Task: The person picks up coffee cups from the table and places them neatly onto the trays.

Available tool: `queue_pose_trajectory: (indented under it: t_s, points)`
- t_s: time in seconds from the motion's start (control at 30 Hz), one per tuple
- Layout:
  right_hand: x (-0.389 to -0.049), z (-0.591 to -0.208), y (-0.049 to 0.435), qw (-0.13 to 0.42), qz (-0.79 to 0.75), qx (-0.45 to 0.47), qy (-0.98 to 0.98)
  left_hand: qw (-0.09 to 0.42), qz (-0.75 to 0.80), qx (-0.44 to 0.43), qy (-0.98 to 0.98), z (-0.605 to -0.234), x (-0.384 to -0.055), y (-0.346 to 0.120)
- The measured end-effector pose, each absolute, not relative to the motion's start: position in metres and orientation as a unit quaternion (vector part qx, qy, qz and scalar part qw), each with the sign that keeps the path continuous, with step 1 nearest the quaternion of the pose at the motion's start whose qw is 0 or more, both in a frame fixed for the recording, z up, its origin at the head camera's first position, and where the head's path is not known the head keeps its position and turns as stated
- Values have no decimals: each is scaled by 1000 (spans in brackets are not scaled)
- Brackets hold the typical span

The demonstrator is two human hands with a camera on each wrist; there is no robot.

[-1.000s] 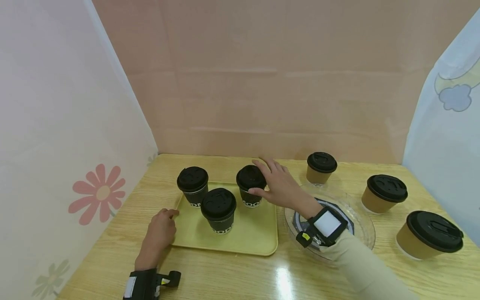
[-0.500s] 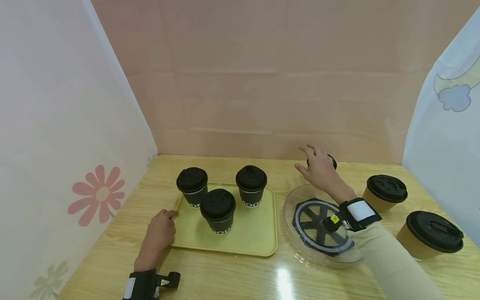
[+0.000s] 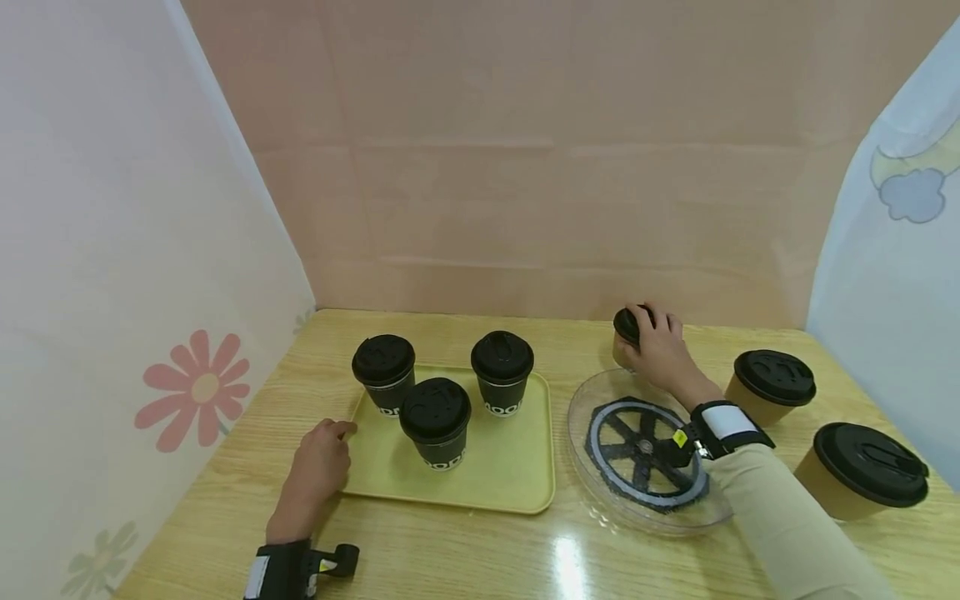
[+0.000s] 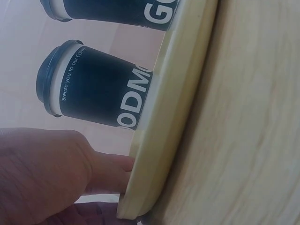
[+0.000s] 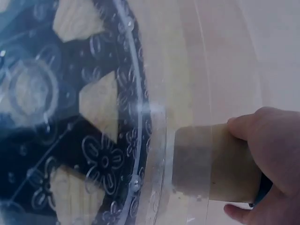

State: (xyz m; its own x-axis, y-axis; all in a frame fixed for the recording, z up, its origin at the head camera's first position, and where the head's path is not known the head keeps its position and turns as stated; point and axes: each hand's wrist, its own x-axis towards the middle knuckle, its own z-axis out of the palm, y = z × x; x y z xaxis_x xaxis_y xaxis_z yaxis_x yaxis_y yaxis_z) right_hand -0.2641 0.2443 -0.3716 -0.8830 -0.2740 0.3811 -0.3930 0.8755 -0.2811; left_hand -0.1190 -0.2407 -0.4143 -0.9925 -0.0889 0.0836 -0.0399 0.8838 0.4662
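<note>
My right hand (image 3: pixel 660 354) grips a brown paper cup (image 3: pixel 622 353) with a black lid at the back of the table. In the right wrist view its thumb and fingers lie around the cup (image 5: pixel 213 164), near the lid end. My left hand (image 3: pixel 318 467) holds the left edge of a yellow tray (image 3: pixel 510 467), its fingers (image 4: pixel 110 171) at the rim in the left wrist view. Three black paper cups with black lids stand upright on the tray: one back left (image 3: pixel 384 375), one front (image 3: pixel 437 423), one back right (image 3: pixel 502 372).
A clear round turntable (image 3: pixel 581 433) with a dark spoked base stands right of the tray, under my right forearm. Two more brown lidded cups, one farther back (image 3: pixel 753 400) and one nearer (image 3: pixel 832 483), stand at the right. A tan backdrop (image 3: pixel 480 167) closes off the table's far edge.
My right hand has left the back-right black cup, moved right across the turntable and taken hold of the rear brown cup. My left hand stays at the tray's edge.
</note>
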Motion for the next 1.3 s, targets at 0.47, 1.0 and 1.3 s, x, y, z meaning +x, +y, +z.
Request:
queue_pose_trajectory:
  t_s: [0.47,1.0,1.3]
  points:
    - [-269,-379,243,212,197,200,-936,30,-239,40,-970,-411,-120,-245]
    - [-265,-370,246,172,208,169,-948,36,-240,38,-969,-416,-120,-245]
    - [-259,-358,248,189,199,141,-951,38,-242,37,-969,-416,-122,-243]
